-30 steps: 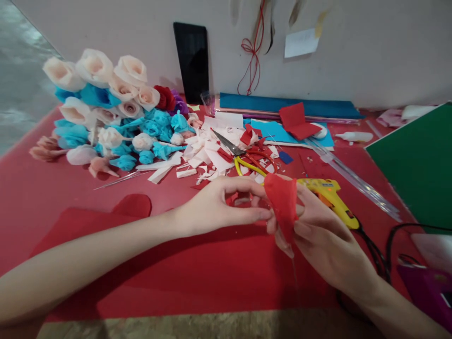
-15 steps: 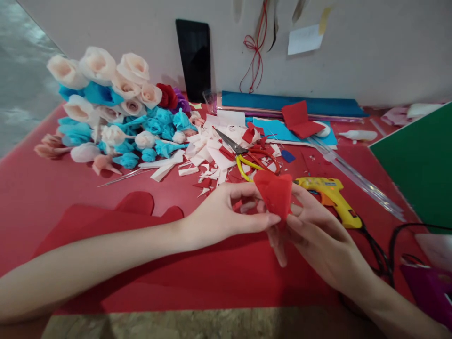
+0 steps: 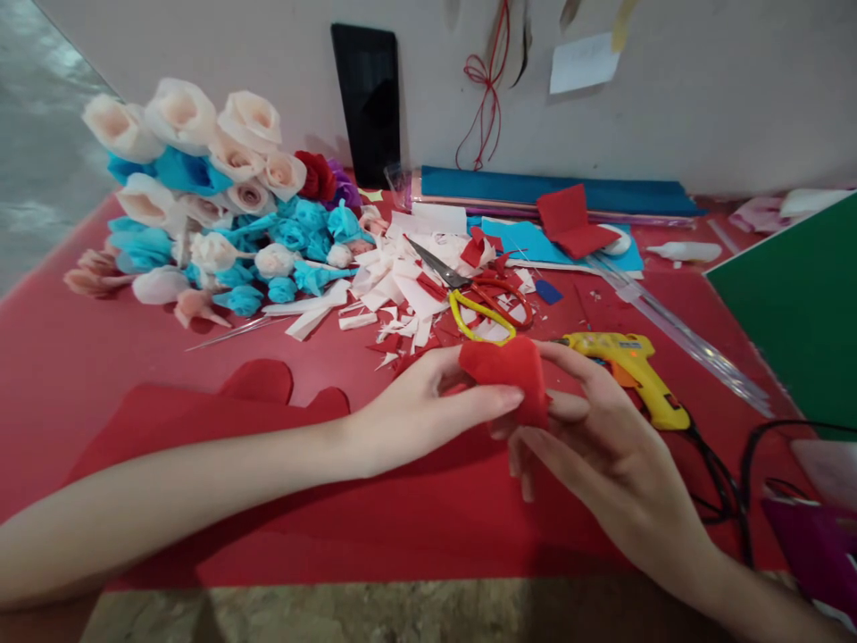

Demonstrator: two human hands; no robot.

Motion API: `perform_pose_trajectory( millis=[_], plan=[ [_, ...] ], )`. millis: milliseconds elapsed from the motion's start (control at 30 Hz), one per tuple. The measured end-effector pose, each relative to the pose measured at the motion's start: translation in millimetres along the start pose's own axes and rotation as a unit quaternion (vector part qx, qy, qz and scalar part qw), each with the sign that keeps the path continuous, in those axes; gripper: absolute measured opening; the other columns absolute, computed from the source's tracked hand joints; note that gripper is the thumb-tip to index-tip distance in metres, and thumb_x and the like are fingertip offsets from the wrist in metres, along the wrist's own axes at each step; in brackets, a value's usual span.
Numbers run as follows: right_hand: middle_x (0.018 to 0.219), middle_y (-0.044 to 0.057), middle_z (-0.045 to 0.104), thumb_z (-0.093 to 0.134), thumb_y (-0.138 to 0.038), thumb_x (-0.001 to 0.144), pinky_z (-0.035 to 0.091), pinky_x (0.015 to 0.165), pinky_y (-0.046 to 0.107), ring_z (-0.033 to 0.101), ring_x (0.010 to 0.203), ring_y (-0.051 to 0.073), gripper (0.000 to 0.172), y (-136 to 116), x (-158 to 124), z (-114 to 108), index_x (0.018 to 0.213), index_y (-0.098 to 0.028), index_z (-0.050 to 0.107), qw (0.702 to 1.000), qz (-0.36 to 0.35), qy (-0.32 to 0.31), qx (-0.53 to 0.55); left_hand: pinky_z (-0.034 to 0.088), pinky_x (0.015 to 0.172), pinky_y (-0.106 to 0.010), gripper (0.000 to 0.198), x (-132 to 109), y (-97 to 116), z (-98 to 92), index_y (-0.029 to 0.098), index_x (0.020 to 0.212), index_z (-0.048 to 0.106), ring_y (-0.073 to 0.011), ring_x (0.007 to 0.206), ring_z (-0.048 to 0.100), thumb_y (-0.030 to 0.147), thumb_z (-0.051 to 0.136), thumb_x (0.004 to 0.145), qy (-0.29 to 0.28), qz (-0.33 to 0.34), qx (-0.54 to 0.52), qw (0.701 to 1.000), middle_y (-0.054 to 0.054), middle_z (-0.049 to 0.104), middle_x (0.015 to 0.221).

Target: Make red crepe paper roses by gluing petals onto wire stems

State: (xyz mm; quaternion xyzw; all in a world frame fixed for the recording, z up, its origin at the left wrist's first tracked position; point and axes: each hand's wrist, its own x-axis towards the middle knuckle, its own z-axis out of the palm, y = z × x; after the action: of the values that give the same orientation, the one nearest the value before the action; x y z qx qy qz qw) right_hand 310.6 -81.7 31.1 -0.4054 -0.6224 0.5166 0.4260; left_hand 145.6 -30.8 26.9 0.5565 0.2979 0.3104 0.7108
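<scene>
A red crepe paper petal (image 3: 502, 364) stands curled between my two hands in the head view. My left hand (image 3: 428, 411) grips it, the thumb pressed along its near face and the fingers partly hidden behind. At the petal's right and lower edge, my right hand (image 3: 612, 460) has its bent fingers and thumb against the paper. The petal's lower end is partly hidden by the fingers. Under my forearms lies a larger red crepe paper sheet (image 3: 220, 411), with rounded cut pieces by its far edge. Scissors (image 3: 486, 317) with yellow and red handles rest just beyond the petal.
A yellow glue gun (image 3: 636, 362) lies right of my hands, its black cable (image 3: 719, 487) trailing nearby. White and red paper scraps (image 3: 402, 286) surround the scissors. Paper flowers (image 3: 234, 205) are heaped at the left. A phone (image 3: 367, 103) leans on the wall; a green board (image 3: 796, 313) stands right.
The petal has turned and shifted slightly left, its broad curved face now showing more. My left thumb lies across it, and my right fingers have opened a little along its right edge.
</scene>
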Motion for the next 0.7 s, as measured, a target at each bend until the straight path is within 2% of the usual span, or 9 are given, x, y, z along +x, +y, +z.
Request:
perform_pose_trajectory(
  millis=[133,200,300,367,433,467,533,633,700],
  plan=[
    [0.125,0.009,0.037,0.044,-0.010,0.086,0.055,0.051,0.018,0.059,0.058,0.004,0.022,-2.3,0.0,-1.0,0.103,-0.021,0.053,1.000,0.027,-0.008,0.006,0.043,0.071,-0.020,0.026,0.7,-4.3,-1.2,0.014,0.067,0.054,-0.0093,0.066,0.051,0.026,0.042,0.087,-0.033,0.020,-0.032,0.999,0.001,0.053,0.064],
    [0.113,0.006,0.046,0.045,-0.013,0.086,0.054,0.051,0.018,0.058,0.057,0.005,0.021,-4.5,0.6,-1.7,0.105,-0.022,0.051,0.999,0.051,-0.006,0.014,0.042,0.072,-0.020,0.027,0.8,-5.6,-1.6,0.014,0.069,0.054,-0.0096,0.068,0.051,0.029,0.041,0.087,-0.022,0.023,-0.038,0.999,0.001,0.053,0.066],
    [0.100,0.004,0.052,0.045,-0.016,0.088,0.052,0.050,0.019,0.057,0.057,0.006,0.034,-6.3,0.3,-3.9,0.119,-0.028,0.040,0.997,0.074,0.000,0.019,0.041,0.078,-0.020,0.018,0.8,-3.1,-4.4,0.017,0.090,0.055,-0.0114,0.083,0.052,0.032,0.047,0.085,0.026,0.060,-0.012,0.998,-0.001,0.056,0.084],
    [0.106,0.003,0.050,0.046,-0.017,0.087,0.051,0.052,0.018,0.057,0.059,0.005,0.026,-6.1,-0.6,-6.4,0.110,-0.029,0.047,0.998,0.059,-0.002,-0.020,0.041,0.083,-0.018,0.027,1.3,1.1,-8.4,0.018,0.105,0.051,-0.0120,0.096,0.050,0.031,0.053,0.082,0.047,0.102,0.026,0.993,-0.002,0.054,0.101],
    [0.112,0.002,0.045,0.049,-0.018,0.085,0.051,0.053,0.017,0.057,0.062,0.004,0.012,-5.2,-1.5,-9.4,0.094,-0.025,0.054,0.996,0.035,0.002,-0.085,0.040,0.085,-0.017,0.035,2.1,6.0,-13.3,0.018,0.110,0.048,-0.0121,0.100,0.049,0.029,0.058,0.078,0.023,0.116,0.070,0.990,-0.003,0.052,0.108],
    [0.112,0.002,0.045,0.051,-0.019,0.084,0.050,0.054,0.017,0.057,0.062,0.004,0.009,-4.7,-1.7,-10.9,0.090,-0.024,0.054,0.993,0.030,0.004,-0.116,0.040,0.087,-0.018,0.037,2.6,8.2,-15.4,0.017,0.110,0.048,-0.0126,0.100,0.050,0.028,0.061,0.076,0.000,0.113,0.092,0.989,-0.004,0.052,0.108],
    [0.104,0.003,0.049,0.053,-0.021,0.082,0.050,0.053,0.018,0.056,0.059,0.005,0.014,-4.0,-1.2,-14.0,0.095,-0.022,0.050,0.987,0.041,0.005,-0.155,0.041,0.088,-0.021,0.042,3.5,11.5,-18.3,0.016,0.110,0.048,-0.0145,0.101,0.051,0.025,0.065,0.072,-0.039,0.090,0.143,0.985,-0.005,0.053,0.108],
    [0.090,0.003,0.056,0.054,-0.024,0.081,0.048,0.052,0.017,0.055,0.056,0.007,0.023,-3.0,2.2,-18.9,0.101,-0.019,0.044,0.981,0.065,-0.002,-0.184,0.044,0.083,-0.023,0.045,5.5,13.2,-19.1,0.016,0.110,0.047,-0.0162,0.100,0.053,0.026,0.066,0.070,-0.042,0.033,0.187,0.981,-0.005,0.054,0.107],
    [0.082,0.001,0.058,0.054,-0.024,0.080,0.045,0.050,0.016,0.052,0.055,0.006,0.019,-1.8,6.2,-22.6,0.096,-0.018,0.046,0.975,0.070,-0.016,-0.210,0.046,0.079,-0.023,0.041,8.0,12.0,-19.3,0.015,0.107,0.049,-0.0159,0.096,0.055,0.027,0.065,0.071,-0.040,-0.004,0.197,0.979,-0.005,0.058,0.104]
  ],
)
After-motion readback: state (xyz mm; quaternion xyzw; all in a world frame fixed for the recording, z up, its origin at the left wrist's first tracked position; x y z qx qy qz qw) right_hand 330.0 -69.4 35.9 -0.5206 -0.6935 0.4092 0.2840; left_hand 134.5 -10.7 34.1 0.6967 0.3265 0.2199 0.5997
